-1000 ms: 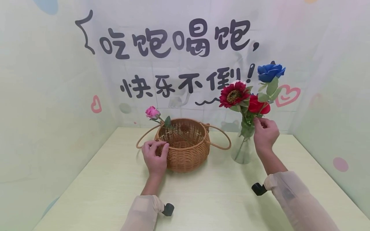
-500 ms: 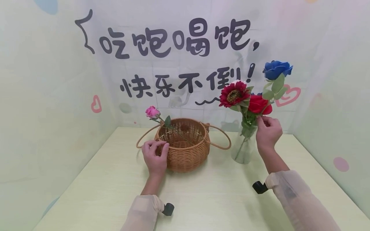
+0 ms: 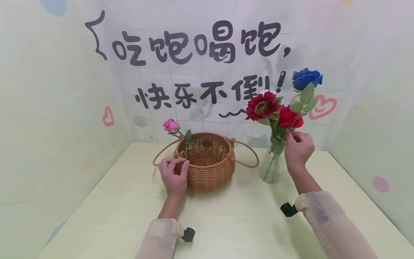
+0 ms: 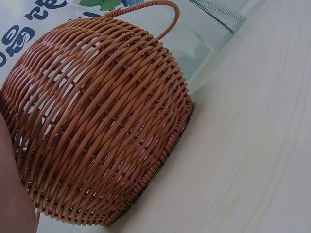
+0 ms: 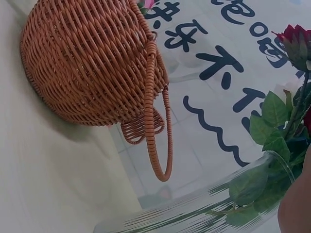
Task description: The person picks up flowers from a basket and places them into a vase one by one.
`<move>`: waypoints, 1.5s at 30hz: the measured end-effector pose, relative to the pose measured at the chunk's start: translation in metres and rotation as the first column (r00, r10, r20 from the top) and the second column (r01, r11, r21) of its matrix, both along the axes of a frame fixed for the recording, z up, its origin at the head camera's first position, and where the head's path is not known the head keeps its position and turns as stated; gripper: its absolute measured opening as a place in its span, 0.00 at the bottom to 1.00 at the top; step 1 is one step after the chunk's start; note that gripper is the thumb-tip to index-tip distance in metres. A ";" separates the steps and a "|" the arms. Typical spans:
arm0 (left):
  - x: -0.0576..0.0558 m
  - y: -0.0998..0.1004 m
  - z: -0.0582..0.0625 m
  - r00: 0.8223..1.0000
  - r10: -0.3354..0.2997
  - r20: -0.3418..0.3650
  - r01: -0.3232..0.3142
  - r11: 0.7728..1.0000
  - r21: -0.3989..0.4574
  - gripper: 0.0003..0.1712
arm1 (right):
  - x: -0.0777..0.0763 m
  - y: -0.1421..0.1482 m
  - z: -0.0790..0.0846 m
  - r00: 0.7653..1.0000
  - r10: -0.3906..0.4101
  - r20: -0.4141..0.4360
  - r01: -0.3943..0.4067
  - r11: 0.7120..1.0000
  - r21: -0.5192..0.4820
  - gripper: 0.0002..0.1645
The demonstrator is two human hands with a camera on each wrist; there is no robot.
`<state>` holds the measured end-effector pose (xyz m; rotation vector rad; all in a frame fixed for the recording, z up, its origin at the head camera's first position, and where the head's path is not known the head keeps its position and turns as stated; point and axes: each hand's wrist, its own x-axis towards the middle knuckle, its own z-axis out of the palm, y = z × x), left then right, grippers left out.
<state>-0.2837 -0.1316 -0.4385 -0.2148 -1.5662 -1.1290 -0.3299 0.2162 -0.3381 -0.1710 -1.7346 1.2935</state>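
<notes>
My left hand (image 3: 174,176) holds the near left rim of a round brown wicker basket (image 3: 210,180), with thumb and fingers curled at the edge. A pink rose (image 3: 171,125) leans out over the basket's far left rim. My right hand (image 3: 299,149) pinches the stem of a blue rose (image 3: 307,79) just above the mouth of a clear glass vase (image 3: 271,169). In the same vase stand a dark red daisy-like flower (image 3: 262,105) and a red rose (image 3: 290,117). The right wrist view shows green leaves (image 5: 277,141) at the vase's mouth; the stem's lower end is hidden.
Both basket handles hang outward, the right handle (image 3: 247,154) reaching toward the vase. A pale wooden table (image 3: 226,223) bears everything. Behind stands a white printed backdrop (image 3: 200,21), with pale side walls left and right.
The blue rose and my right hand shifted a little right, then slightly back left. My left hand and the basket have stayed put.
</notes>
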 end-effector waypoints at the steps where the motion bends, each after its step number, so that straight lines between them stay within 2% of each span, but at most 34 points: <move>1: 0.000 0.000 0.000 1.000 -0.001 0.002 0.001 1.000 0.001 0.04 | 0.000 0.000 0.000 1.000 -0.003 0.002 0.003 1.000 0.017 0.14; 6: 0.003 0.000 0.002 1.000 0.003 0.019 -0.003 1.000 -0.002 0.04 | 0.005 0.000 -0.006 0.998 -0.008 0.062 0.002 0.996 0.094 0.15; 9: 0.005 0.002 0.001 1.000 0.007 0.019 -0.007 1.000 -0.007 0.04 | 0.008 0.002 -0.011 0.997 -0.007 0.081 -0.001 0.995 0.097 0.16; 13: 0.007 0.004 -0.001 1.000 0.019 0.014 -0.019 1.000 -0.007 0.05 | 0.009 0.004 -0.015 0.998 0.006 0.064 -0.011 0.997 0.078 0.14; 18: 0.009 0.004 -0.002 1.000 0.022 0.016 -0.021 1.000 -0.004 0.05 | 0.008 0.002 -0.018 0.999 0.031 0.026 -0.031 0.999 -0.009 0.14; 23: 0.009 0.004 -0.002 1.000 0.012 0.027 -0.012 1.000 0.003 0.04 | 0.006 0.000 -0.023 1.000 0.020 -0.006 -0.021 0.994 -0.107 0.14; 29: 0.009 0.005 -0.002 1.000 0.006 0.029 -0.006 1.000 0.008 0.04 | 0.006 -0.002 -0.020 0.998 0.037 -0.047 -0.049 0.963 -0.266 0.15; 32: 0.009 0.005 -0.001 0.999 0.010 0.030 -0.010 1.000 0.010 0.04 | 0.007 -0.003 -0.018 0.998 0.047 -0.035 -0.056 0.942 -0.331 0.17; 42: 0.009 0.005 -0.001 0.999 0.009 0.035 -0.009 1.000 0.010 0.05 | 0.006 -0.004 -0.021 0.999 0.049 0.013 -0.041 0.925 -0.377 0.10; 45: 0.010 0.005 0.000 0.999 0.007 0.040 -0.008 1.000 0.012 0.05 | 0.006 -0.004 -0.020 0.997 0.071 0.005 -0.062 0.905 -0.420 0.11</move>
